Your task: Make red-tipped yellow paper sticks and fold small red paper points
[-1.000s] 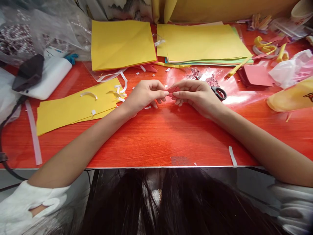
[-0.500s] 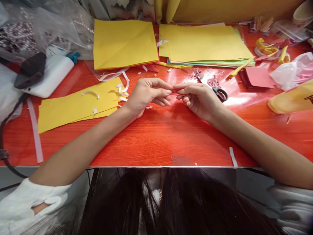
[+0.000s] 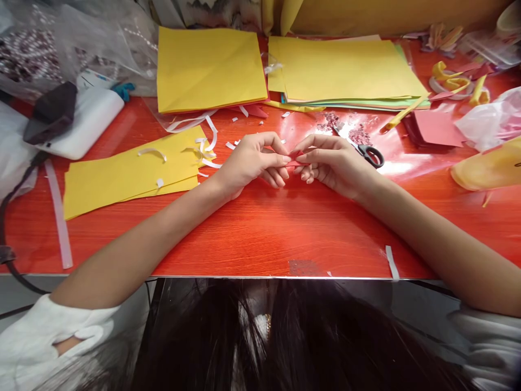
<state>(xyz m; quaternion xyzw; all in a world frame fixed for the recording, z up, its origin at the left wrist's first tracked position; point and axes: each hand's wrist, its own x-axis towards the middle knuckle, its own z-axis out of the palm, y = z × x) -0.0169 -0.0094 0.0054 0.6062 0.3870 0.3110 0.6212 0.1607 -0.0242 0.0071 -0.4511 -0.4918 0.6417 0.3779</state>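
Note:
Between my fingertips is a small folded piece of red paper (image 3: pixel 294 162), mostly covered by the fingers. My left hand (image 3: pixel 260 162) pinches its left end between thumb and forefinger, the other fingers curled below. From the other side, my right hand (image 3: pixel 329 160) pinches the right end. Both hands are close together above the red table (image 3: pixel 252 233). Behind my right hand lies a pair of scissors (image 3: pixel 372 156) with black handles, blades partly hidden. Yellow paper strips (image 3: pixel 134 168) lie left of my left hand, with white paper scraps (image 3: pixel 207 152) on and beside them.
Stacks of yellow paper (image 3: pixel 211 70) and mixed coloured sheets (image 3: pixel 350 70) lie at the back. A white device (image 3: pixel 83 127), a cable and plastic bags of beads (image 3: pixel 32 60) fill the left. Red paper squares (image 3: pixel 435 128), a plastic bag (image 3: pixel 488 122) and a yellowish container (image 3: pixel 488 165) stand right.
My right forefinger has lifted and bent over the red paper, and the paper's shape between the fingertips differs slightly. The whole view has shifted a little.

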